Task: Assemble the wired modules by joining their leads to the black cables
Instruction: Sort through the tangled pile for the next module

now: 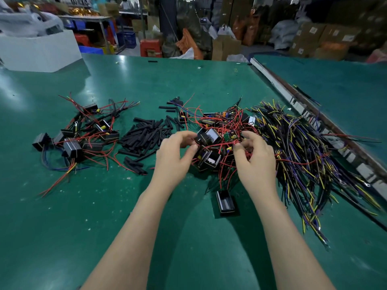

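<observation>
the red lead (215, 145) runs roughly left to right between the two hands, across the heap of wired modules (211, 141). the left hand (178, 152) lies at the lead's left end, fingers curled, apparently pinching it beside a black module housing. the right hand (254, 155) lies at the right end, fingertips pinched on the wires there. both hands are about equally near. the black cables (303, 151) lie just beyond the right hand, so the right hand is nearer for fetching one. black sleeves (144, 135) lie left of the left hand.
</observation>
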